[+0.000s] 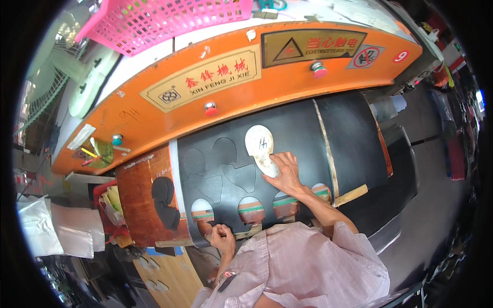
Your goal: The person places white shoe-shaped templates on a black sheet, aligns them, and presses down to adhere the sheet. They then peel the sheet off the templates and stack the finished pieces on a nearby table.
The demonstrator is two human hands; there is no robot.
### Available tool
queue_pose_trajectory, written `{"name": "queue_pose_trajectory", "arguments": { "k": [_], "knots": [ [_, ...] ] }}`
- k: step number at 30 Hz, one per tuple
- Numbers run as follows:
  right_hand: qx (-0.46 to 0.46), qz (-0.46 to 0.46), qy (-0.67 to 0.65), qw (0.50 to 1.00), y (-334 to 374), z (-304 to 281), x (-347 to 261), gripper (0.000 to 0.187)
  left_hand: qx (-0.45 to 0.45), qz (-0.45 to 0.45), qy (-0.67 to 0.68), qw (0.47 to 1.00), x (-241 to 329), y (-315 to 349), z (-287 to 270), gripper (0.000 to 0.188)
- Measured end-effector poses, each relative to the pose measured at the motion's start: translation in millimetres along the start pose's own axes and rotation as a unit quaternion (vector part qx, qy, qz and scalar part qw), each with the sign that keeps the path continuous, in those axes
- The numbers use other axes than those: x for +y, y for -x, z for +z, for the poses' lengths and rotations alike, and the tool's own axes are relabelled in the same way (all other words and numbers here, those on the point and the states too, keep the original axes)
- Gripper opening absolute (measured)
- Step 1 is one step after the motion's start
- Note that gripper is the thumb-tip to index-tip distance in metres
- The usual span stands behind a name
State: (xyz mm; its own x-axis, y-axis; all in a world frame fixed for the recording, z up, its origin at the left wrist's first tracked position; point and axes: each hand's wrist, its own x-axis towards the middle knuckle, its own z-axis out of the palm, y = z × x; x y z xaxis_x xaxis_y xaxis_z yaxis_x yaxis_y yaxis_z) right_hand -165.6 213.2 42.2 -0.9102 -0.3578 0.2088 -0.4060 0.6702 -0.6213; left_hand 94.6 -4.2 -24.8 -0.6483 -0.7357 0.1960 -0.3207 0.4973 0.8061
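A black sheet (287,123) lies across the work surface, with several sole-shaped outlines cut in its left half and rounded gaps along its near edge. On it rests a white sole-shaped cutting die (258,141) with a handwritten mark. My right hand (287,174) grips the die's narrow near end, thumb on one side and fingers on the other. At the sheet's near edge, by the leftmost gaps, my left hand (223,239) is closed, its fingertips pinched on the black sheet. Left of the sheet, a stack of black sole pieces (165,200) sits on a reddish-brown board (138,192).
An orange machine beam (195,120) with red buttons spans the far side. Above it stands a pink basket (169,23). A fan (67,66) is at far left, near a pen holder (104,154). Clear plastic bags (61,226) hang at lower left.
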Motion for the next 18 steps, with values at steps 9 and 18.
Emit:
{"name": "queue_pose_trajectory", "arguments": {
  "k": [9,18],
  "knots": [
    [0.031,0.089,-0.134,0.986,24,-104,52,0.061,-0.059,-0.083,-0.025,0.994,0,31,-31,0.013],
    [0.049,-0.020,0.044,0.998,24,-67,77,0.062,-0.033,-0.061,-0.032,0.997,4,7,-13,0.009]
  ]
}}
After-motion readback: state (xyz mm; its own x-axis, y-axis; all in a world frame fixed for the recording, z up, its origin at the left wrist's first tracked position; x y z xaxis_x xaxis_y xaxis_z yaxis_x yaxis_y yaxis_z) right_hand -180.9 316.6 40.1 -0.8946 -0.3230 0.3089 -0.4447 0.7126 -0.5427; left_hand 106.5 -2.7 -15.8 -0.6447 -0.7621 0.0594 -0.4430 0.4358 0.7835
